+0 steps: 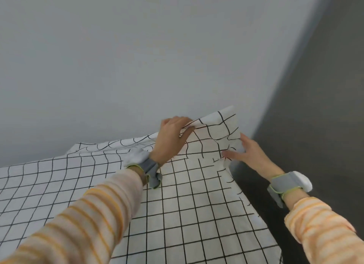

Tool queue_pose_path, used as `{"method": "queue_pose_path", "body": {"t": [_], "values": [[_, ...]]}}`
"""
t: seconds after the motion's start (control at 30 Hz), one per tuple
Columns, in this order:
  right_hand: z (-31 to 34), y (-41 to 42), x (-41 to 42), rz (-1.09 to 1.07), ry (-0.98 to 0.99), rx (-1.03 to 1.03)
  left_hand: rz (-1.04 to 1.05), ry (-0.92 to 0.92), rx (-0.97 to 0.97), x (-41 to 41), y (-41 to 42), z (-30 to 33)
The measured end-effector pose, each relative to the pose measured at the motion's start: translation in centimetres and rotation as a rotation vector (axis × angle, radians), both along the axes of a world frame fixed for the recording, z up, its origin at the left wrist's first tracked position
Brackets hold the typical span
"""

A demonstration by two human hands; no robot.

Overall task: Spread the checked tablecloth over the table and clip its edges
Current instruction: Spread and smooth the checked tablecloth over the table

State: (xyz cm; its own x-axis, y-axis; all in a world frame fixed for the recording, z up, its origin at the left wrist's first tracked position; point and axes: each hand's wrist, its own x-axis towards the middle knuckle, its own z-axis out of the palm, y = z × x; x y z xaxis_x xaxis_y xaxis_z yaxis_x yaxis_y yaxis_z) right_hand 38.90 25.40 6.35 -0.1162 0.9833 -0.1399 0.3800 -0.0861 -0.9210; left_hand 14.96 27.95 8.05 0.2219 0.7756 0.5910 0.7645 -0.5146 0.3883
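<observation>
The white tablecloth with a black grid (193,200) covers the table from the lower left to the far right corner. Its far right corner is lifted and bunched up against the wall. My left hand (171,137) pinches the raised top edge of that corner between thumb and fingers. My right hand (246,153) lies against the lifted cloth from the right, fingers pointing left at the table's corner, thumb up behind the fabric. No clip is visible. The table itself is hidden under the cloth.
A pale grey wall (137,56) stands right behind the table's far edge. Dark grey floor (315,106) lies to the right of the table. The cloth's right edge (256,214) hangs over the table side. Both wrists carry grey bands.
</observation>
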Motion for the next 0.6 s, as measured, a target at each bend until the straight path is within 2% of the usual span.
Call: {"method": "queue_pose_path", "body": {"t": [0.1,0.23,0.4,0.47,0.6], "values": [[-0.3,2.0,0.3,-0.129,0.197,-0.014,0.155,-0.035,0.021,0.4,2.0,-0.3],[-2.5,4.2,1.1,-0.202,0.283,-0.063,0.273,-0.095,0.006,0.2,2.1,-3.4],[-5.6,7.5,1.5,-0.38,0.492,-0.177,0.233,0.068,-0.254,-1.2,0.0,-10.6],[-6.9,9.2,1.5,-0.469,0.496,-0.173,0.258,0.131,-0.365,-1.6,-0.1,-12.8],[-8.5,12.6,1.7,-0.563,0.357,-0.137,0.32,0.239,-0.494,-2.0,0.4,-15.6]]}}
